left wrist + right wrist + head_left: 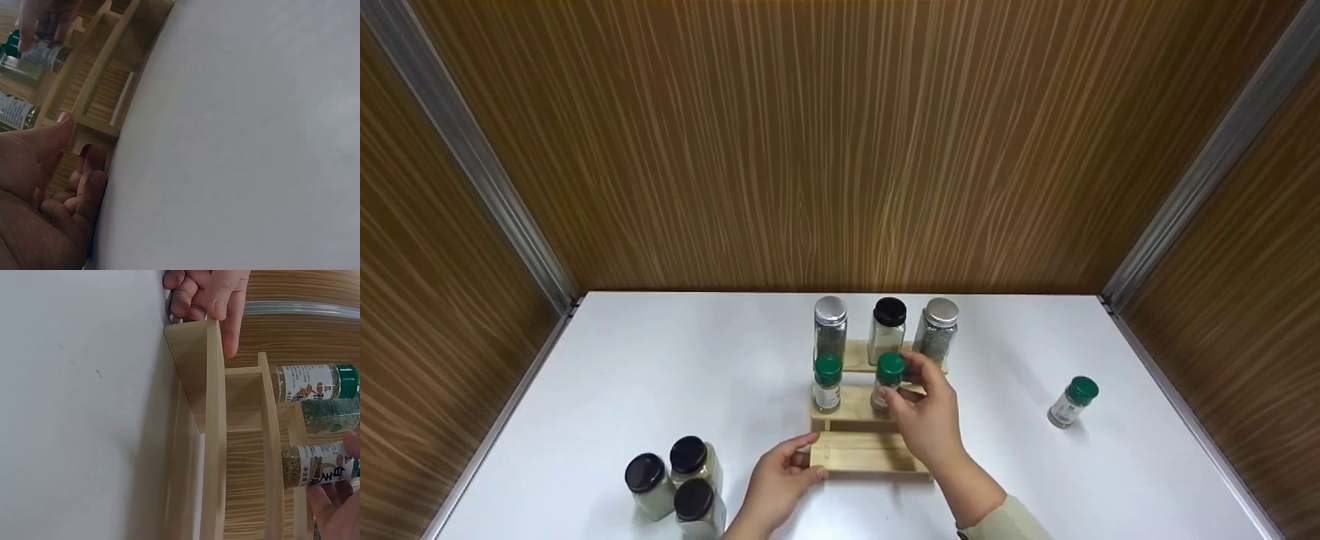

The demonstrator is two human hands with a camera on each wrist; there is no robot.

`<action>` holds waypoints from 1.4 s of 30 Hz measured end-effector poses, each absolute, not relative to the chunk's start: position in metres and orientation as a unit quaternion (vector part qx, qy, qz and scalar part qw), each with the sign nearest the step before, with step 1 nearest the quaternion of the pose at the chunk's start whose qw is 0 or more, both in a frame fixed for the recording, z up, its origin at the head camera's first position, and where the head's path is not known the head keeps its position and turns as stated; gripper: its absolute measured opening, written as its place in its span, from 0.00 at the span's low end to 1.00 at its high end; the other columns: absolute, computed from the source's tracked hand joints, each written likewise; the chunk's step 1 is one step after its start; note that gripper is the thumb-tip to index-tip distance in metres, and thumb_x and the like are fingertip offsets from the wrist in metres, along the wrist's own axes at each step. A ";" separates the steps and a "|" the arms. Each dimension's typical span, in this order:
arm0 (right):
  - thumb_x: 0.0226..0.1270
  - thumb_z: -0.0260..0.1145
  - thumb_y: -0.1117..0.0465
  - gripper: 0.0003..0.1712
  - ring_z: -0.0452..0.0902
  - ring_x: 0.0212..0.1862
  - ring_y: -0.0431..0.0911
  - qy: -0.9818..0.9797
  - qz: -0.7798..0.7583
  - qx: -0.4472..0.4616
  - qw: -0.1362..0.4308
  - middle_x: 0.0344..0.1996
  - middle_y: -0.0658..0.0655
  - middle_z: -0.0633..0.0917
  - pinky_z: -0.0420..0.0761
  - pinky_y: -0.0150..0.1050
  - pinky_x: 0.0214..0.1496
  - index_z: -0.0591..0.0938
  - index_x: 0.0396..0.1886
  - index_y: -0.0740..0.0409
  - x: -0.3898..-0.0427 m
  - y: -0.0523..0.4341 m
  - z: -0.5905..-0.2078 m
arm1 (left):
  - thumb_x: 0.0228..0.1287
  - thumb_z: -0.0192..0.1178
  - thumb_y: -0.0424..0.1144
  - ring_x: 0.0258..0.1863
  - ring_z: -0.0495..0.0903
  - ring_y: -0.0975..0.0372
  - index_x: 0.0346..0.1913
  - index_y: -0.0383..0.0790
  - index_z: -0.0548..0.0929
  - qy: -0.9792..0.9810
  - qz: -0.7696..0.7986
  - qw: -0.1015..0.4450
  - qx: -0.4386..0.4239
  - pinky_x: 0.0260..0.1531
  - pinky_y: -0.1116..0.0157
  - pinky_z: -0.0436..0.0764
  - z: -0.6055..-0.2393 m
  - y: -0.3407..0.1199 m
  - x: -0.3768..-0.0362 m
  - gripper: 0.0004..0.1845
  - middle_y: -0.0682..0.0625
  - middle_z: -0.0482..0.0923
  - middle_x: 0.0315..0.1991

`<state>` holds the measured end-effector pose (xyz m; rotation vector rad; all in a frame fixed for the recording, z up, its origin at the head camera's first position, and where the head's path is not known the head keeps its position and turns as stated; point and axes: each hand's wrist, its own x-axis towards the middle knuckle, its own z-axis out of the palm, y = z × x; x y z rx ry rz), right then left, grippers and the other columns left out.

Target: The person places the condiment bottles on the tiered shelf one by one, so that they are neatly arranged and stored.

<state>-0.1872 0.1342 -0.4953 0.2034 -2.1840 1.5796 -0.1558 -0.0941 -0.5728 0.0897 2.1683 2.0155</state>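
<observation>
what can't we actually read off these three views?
- Head view: whether the green-capped jar in the right hand rests on the rack or is lifted; fingers cover its base.
- Head view: labels on the three black-lidded jars too small to read.
- Left wrist view: left hand fills the corner, hiding the rack end it holds.
- Right wrist view: held jar's cap cut off by the edge.

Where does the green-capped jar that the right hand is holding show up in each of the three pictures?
Head: green-capped jar, centre, middle step, in the right hand.
Left wrist: top left corner, under fingers.
Right wrist: lower right edge, lying sideways in the picture.
Shared landmark: wooden stepped rack, gripped by the left hand.
</observation>
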 end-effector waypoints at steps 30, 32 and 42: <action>0.58 0.69 0.82 0.18 0.76 0.51 0.40 -0.661 0.522 -0.041 0.537 0.45 0.45 0.80 0.75 0.31 0.51 0.76 0.49 0.84 -0.178 0.227 -0.460 | 0.61 0.73 0.23 0.40 0.80 0.61 0.67 0.25 0.79 0.738 0.669 0.090 0.028 0.36 0.70 0.83 -0.570 -0.098 -0.153 0.30 0.45 0.83 0.42; 0.57 0.69 0.81 0.20 0.75 0.53 0.37 -0.659 0.499 -0.064 0.559 0.47 0.42 0.78 0.72 0.31 0.52 0.76 0.49 0.84 -0.174 0.237 -0.451 | 0.62 0.73 0.23 0.40 0.80 0.61 0.68 0.25 0.78 0.738 0.668 0.091 0.028 0.36 0.71 0.83 -0.570 -0.098 -0.153 0.30 0.45 0.83 0.42; 0.59 0.77 0.71 0.36 0.64 0.65 0.36 -0.710 0.452 -0.176 0.511 0.59 0.38 0.71 0.63 0.34 0.62 0.75 0.67 0.68 -0.174 0.313 -0.476 | 0.61 0.72 0.23 0.40 0.80 0.61 0.67 0.25 0.79 0.737 0.669 0.096 0.021 0.37 0.70 0.84 -0.569 -0.097 -0.152 0.30 0.45 0.83 0.42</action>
